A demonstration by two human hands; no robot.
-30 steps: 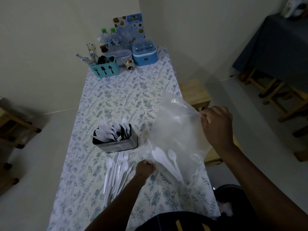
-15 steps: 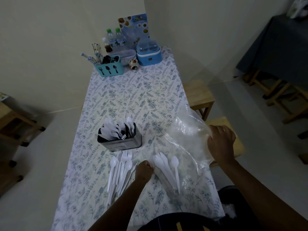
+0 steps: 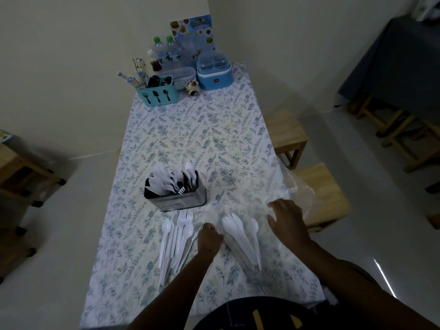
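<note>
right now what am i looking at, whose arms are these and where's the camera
There is no machine here: these are a person's two bare arms, filmed by one wide-angle camera worn on the head, looking down at a table with a flowered cloth. The left hand grips an edge of a clear plastic bag lying on the cloth; a few white spoons seem to lie inside it. The right hand rests on the bag with fingers spread. Left of the bag lies a loose pile of white forks and spoons, behind it a dark holder full of more. At the far end stand a teal caddy and water bottles.
</note>
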